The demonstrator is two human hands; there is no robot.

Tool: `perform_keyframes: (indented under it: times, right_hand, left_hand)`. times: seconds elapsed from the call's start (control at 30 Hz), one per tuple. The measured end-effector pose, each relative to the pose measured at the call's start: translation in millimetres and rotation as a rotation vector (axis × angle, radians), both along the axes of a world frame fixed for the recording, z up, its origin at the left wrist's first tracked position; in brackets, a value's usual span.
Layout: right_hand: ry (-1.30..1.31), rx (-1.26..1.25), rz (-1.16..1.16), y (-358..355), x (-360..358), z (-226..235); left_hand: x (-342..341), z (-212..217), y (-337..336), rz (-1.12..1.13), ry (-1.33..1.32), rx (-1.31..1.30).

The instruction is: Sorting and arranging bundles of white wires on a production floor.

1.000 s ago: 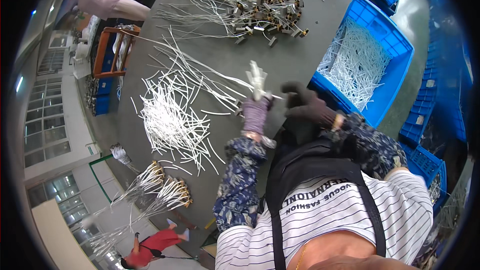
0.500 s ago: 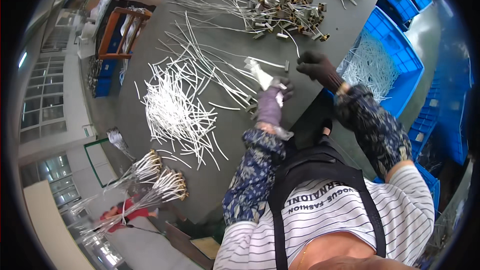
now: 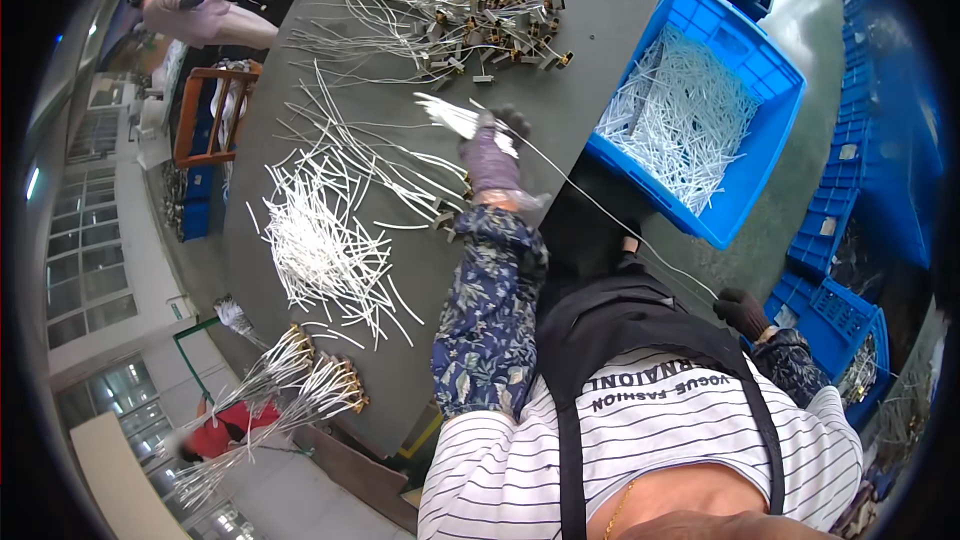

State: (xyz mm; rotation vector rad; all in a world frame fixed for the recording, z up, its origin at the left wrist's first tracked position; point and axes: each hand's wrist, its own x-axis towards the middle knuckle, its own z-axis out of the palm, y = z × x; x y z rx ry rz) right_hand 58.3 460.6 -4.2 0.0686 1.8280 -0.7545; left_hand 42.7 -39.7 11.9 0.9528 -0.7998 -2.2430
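Note:
My left hand [image 3: 492,162], in a purple-grey glove, is closed around a bundle of short white tubes [image 3: 450,118] above the grey table. A thin pale wire [image 3: 612,210] runs taut from this hand, past the table edge, to my right hand [image 3: 742,313]. That hand, in a dark brown glove, is out at the far right by my side, its fingers pinched on the wire's end. Just beside my left wrist lie several white-sleeved wires [image 3: 425,195] with small grey metal ends. A loose pile of white tubes [image 3: 320,245] spreads to the left.
Farther back on the table [image 3: 560,80] lies a heap of wires with grey and brass-coloured metal pieces [image 3: 500,30]. A blue crate [image 3: 785,105] of white tubes stands to the right. Bundled wires [image 3: 330,380] hang over the near-left edge. Another person [image 3: 200,15] stands at the back left.
My right hand has swung from the table edge out to the right and back toward me, drawing the wire out long. The left hand still grips its bundle of tubes.

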Motion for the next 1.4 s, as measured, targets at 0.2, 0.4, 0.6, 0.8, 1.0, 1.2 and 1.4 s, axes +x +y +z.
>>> perform_keyframes:
  times: [0.2, 0.4, 0.6, 0.8, 1.0, 1.2, 1.4]
  right_hand:
    - [0.088, -0.011, -0.079, -2.4, -0.2, 4.4]
    - [0.101, -0.058, -0.003, -3.2, -9.7, -3.7]
    - [0.249, -0.220, 0.202, -19.1, -18.1, -13.7]
    - [-0.029, 0.015, 0.087, -19.5, -23.1, -8.7]
    - [-0.115, -0.005, -0.033, -18.4, -22.6, -18.2]
    - [-0.087, -0.005, 0.020, -17.6, -26.4, -21.3]
    - [-0.100, -0.024, -0.002, -22.3, -26.7, -17.8]
  left_hand:
    - [15.3, 59.4, -59.3, 0.093, 0.012, -0.141]
    - [26.5, 76.0, -52.5, 0.174, -0.042, -0.143]
    - [41.0, 27.5, 23.2, -0.269, -0.223, -0.160]
    - [73.4, 39.5, -2.0, -0.177, -0.138, -0.066]
    - [97.2, 23.5, -56.6, -0.071, 0.087, 0.053]
    - [92.6, 75.6, -38.6, 0.098, -0.233, 0.056]
    - [92.7, 71.6, -52.2, 0.210, -0.082, -0.031]
